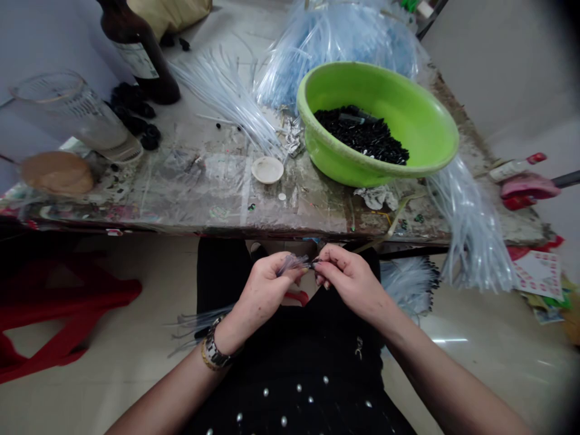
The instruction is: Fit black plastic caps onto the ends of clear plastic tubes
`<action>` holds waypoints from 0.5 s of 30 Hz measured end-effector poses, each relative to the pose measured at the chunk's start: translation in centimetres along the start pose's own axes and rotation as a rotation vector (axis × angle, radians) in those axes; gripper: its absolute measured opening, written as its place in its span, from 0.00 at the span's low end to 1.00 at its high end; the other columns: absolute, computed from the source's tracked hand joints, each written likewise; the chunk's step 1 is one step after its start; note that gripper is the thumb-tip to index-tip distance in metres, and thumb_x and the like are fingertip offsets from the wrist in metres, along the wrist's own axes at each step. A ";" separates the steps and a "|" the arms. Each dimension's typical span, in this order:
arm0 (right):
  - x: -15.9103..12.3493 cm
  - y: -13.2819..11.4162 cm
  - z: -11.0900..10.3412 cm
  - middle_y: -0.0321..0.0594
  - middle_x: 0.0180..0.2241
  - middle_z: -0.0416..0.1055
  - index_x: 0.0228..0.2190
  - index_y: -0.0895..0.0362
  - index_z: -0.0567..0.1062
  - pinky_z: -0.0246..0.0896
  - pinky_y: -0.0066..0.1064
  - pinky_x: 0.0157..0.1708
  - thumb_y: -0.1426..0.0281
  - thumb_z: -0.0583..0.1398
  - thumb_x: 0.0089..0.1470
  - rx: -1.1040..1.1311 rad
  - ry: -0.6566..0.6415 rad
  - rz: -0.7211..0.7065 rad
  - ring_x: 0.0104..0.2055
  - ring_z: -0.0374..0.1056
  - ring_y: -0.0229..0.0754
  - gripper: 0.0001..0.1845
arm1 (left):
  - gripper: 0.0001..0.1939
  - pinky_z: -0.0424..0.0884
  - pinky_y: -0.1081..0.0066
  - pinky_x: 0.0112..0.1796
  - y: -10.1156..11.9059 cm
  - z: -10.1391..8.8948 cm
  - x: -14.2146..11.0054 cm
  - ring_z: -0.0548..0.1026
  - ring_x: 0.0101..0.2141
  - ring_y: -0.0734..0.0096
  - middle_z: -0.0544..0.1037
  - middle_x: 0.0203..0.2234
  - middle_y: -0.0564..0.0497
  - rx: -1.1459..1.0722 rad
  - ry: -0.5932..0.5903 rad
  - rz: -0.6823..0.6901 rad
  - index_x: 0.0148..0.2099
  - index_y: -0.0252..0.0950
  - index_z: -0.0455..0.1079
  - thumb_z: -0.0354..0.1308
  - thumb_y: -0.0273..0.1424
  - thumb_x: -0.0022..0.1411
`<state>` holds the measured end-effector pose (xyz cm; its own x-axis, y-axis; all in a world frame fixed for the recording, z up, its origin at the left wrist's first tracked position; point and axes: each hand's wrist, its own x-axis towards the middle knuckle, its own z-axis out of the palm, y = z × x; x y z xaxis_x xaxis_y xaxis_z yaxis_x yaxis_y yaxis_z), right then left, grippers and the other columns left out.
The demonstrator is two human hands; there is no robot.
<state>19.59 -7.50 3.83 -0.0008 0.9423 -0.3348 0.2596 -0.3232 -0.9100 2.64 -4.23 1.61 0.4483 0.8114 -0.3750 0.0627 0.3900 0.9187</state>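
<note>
Above my lap, my left hand (267, 284) is closed around a bundle of thin clear plastic tubes (292, 264). Their near ends poke out past the thumb, and the long ends trail out behind the wrist to the left. My right hand (347, 275) pinches a small black piece (312, 265) against the end of one tube, so the fingertips of both hands almost meet. How far the piece sits on the tube is too small to make out. On the table ahead, a green basin (435, 130) holds a heap of small black pieces (362, 136).
Loose clear tubes (235, 99) and a small white dish (267, 170) lie on the table. At left stand a brown bottle (145, 54) and a glass (97, 121). More tubes (475, 229) hang over the right edge. A red stool (67, 302) is on the floor at left.
</note>
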 end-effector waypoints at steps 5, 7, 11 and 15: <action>0.1 0.1 0.3 0.31 0.19 0.68 0.23 0.56 0.67 0.57 0.26 0.27 0.71 0.56 0.54 -0.028 0.035 -0.019 0.23 0.63 0.34 0.08 | 0.08 0.68 0.77 0.25 -0.1 0.4 0.1 0.70 0.23 0.76 0.68 0.20 0.57 -0.038 0.011 -0.033 0.25 0.34 0.67 0.59 0.28 0.57; 0.2 0.2 0.3 0.31 0.20 0.68 0.23 0.56 0.67 0.58 0.26 0.27 0.71 0.56 0.54 -0.032 0.030 -0.026 0.23 0.64 0.34 0.08 | 0.08 0.67 0.76 0.25 -0.2 0.4 0.1 0.70 0.23 0.76 0.68 0.20 0.56 -0.056 0.017 -0.050 0.25 0.34 0.68 0.59 0.27 0.56; 0.8 0.5 0.3 0.32 0.20 0.68 0.23 0.56 0.68 0.60 0.26 0.27 0.68 0.57 0.53 0.075 0.008 -0.008 0.23 0.65 0.34 0.08 | 0.05 0.65 0.77 0.26 -0.5 0.0 0.7 0.68 0.23 0.78 0.72 0.21 0.55 -0.108 0.017 -0.036 0.29 0.33 0.71 0.61 0.28 0.56; 1.4 1.0 0.1 0.35 0.22 0.71 0.29 0.56 0.69 0.63 0.28 0.27 0.59 0.56 0.56 0.195 -0.009 -0.007 0.23 0.66 0.35 0.13 | 0.06 0.62 0.77 0.25 -0.7 -0.7 1.4 0.66 0.21 0.79 0.73 0.21 0.54 -0.204 -0.028 -0.041 0.32 0.32 0.71 0.64 0.30 0.54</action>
<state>19.77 -6.55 2.42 -0.0111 0.9441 -0.3294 0.0676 -0.3279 -0.9423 2.59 -3.03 0.38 0.4741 0.7816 -0.4054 -0.0988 0.5047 0.8576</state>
